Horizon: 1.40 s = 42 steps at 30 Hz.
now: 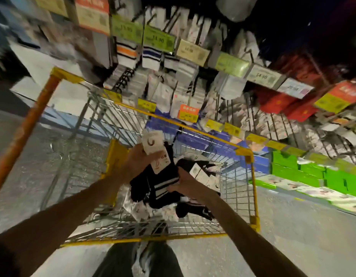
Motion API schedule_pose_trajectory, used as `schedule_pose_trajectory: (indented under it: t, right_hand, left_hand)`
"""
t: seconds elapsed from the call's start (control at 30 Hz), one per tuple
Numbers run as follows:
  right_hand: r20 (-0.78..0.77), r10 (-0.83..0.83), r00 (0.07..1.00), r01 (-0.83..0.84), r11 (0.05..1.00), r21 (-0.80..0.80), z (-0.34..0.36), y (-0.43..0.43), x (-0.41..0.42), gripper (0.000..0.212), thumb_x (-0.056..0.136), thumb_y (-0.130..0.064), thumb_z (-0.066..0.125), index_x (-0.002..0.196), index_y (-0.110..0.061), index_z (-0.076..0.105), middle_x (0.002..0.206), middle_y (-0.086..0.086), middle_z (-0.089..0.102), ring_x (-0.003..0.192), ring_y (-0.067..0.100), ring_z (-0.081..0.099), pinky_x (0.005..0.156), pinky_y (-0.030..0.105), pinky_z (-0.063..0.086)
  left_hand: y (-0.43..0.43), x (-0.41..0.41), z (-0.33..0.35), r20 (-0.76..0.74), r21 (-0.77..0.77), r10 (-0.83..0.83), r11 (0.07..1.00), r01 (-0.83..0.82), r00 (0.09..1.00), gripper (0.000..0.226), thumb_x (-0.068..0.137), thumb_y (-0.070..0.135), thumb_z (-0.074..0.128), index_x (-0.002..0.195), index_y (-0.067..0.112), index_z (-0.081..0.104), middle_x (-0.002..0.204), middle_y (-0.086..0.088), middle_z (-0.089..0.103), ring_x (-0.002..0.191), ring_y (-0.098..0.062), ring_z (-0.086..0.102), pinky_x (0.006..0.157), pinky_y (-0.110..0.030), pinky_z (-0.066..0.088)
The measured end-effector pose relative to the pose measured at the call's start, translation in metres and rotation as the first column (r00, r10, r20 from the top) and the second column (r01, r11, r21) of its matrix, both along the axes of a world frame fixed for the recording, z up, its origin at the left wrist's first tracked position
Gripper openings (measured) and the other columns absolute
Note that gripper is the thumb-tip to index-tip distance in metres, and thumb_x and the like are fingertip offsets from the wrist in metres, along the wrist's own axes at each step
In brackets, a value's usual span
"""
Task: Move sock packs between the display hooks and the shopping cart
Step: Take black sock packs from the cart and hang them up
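Your shopping cart (255, 188) stands right in front of you. Its yellow rim closes a wire basket whose near edge runs just above your shoes (147, 256) and whose far edge lies just beside the display hooks (173, 90), where the hanging stock crowds close over that far rim. An orange bar (27, 124) slants up along the cart's left side. To the right of the cart the floor (293, 226) is open, with a row of green boxes (305, 170) low on the shelving beyond it. Above the basket there is free room between the rim and the hooks, and both your hands are in it, forearms reaching over the near rim. Your left hand (138, 159) is the higher one, fingers curled round the white card header of a black sock pack (163, 182), which hangs above the middle of the basket. Your right hand (186, 183) sits lower and just to the right, gripping the white-striped end of the same pack. More sock packs (195, 209) lie heaped on the basket's bottom beneath it. The picture is blurred, so finer finger detail cannot be told.
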State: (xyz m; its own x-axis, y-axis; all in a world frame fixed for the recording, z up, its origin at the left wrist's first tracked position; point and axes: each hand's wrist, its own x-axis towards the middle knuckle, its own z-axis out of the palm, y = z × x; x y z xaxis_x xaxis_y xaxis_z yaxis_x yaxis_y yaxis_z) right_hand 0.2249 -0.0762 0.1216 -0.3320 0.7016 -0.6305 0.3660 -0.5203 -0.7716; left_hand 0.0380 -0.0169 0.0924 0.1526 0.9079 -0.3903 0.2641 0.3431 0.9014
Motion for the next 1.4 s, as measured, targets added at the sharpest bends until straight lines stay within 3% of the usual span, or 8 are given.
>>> schedule_pose_trajectory:
  t: [0.2,0.3,0.5,0.67,0.9,1.13,1.27,1.4]
  right_hand:
    - [-0.094,-0.229,0.969,0.233,0.972,0.034,0.097,0.025,0.015,0.045,0.090,-0.025,0.069,0.125,-0.035,0.042,0.108,-0.019,0.057,0.092,-0.001,0.059,0.074,0.016,0.051]
    - [-0.093,-0.285,0.954,0.299,0.922,0.245,0.117,0.033,0.011,0.060,0.083,-0.009,0.076,0.125,-0.022,0.035,0.106,-0.020,0.049,0.104,0.009,0.057,0.074,0.013,0.050]
    - [-0.253,-0.386,0.887,0.431,0.889,0.153,0.134,0.032,0.011,0.044,0.084,-0.001,0.072,0.112,-0.028,0.053,0.100,-0.018,0.063,0.084,-0.008,0.065,0.071,0.019,0.054]
    - [-0.293,-0.428,0.855,0.490,0.852,0.184,0.140,0.043,-0.003,0.044,0.080,0.004,0.074,0.113,-0.021,0.059,0.102,-0.008,0.072,0.101,0.017,0.069,0.073,0.021,0.055]
    - [-0.287,-0.573,0.768,0.627,0.764,0.151,0.154,0.065,-0.011,0.031,0.080,0.003,0.074,0.100,-0.020,0.064,0.099,0.002,0.073,0.098,0.026,0.068,0.086,0.036,0.055]
    - [-0.235,-0.696,0.678,0.732,0.668,0.132,0.138,0.085,-0.002,0.039,0.078,0.003,0.075,0.115,-0.005,0.063,0.109,0.013,0.072,0.096,0.026,0.069,0.072,0.027,0.056]
    - [-0.221,-0.784,0.580,0.813,0.574,0.097,0.123,0.096,0.017,0.048,0.077,0.009,0.074,0.121,0.003,0.057,0.113,0.018,0.069,0.089,0.020,0.071,0.065,0.023,0.056]
    - [-0.243,-0.853,0.462,0.884,0.464,0.052,0.102,0.112,0.041,0.048,0.076,0.008,0.075,0.119,0.002,0.056,0.106,0.020,0.070,0.086,0.026,0.070,0.071,0.033,0.058]
  left_hand:
    - [0.014,0.016,0.081,-0.070,0.140,-0.130,0.980,0.139,0.989,0.016,0.079,0.037,0.081,0.085,0.049,0.071,0.087,0.024,0.073,0.087,0.005,0.067,0.082,-0.029,0.053]
    - [0.018,0.030,0.116,0.046,0.159,-0.128,0.980,0.120,0.991,0.017,0.084,0.030,0.078,0.094,0.043,0.072,0.097,0.020,0.075,0.094,-0.001,0.070,0.086,-0.029,0.054]
    - [0.018,0.033,0.144,0.139,0.134,-0.122,0.986,0.103,0.983,0.021,0.087,0.016,0.074,0.105,0.027,0.070,0.100,0.010,0.076,0.094,-0.008,0.071,0.084,-0.029,0.057]
    - [0.034,0.020,0.152,0.145,0.114,-0.154,0.984,0.138,0.977,0.041,0.080,0.008,0.079,0.119,0.013,0.067,0.109,0.001,0.074,0.097,-0.007,0.070,0.085,-0.029,0.055]
    - [0.073,0.002,0.166,0.135,0.172,-0.237,0.962,0.213,0.962,0.041,0.077,0.009,0.082,0.114,0.019,0.068,0.097,0.022,0.073,0.092,0.004,0.068,0.071,-0.014,0.054]
    - [0.101,0.010,0.153,0.072,0.203,-0.269,0.947,0.250,0.960,0.063,0.065,0.063,0.075,0.119,0.031,0.067,0.125,0.010,0.064,0.115,-0.007,0.060,0.097,-0.035,0.051]
    - [0.115,0.024,0.141,0.008,0.251,-0.304,0.923,0.292,0.953,0.050,0.081,0.052,0.070,0.124,0.028,0.064,0.132,0.007,0.060,0.122,-0.009,0.056,0.090,-0.022,0.049]
    - [0.133,0.039,0.123,-0.028,0.196,-0.279,0.940,0.279,0.960,0.047,0.080,0.047,0.070,0.123,0.030,0.066,0.133,0.009,0.060,0.127,-0.010,0.052,0.109,-0.038,0.042]
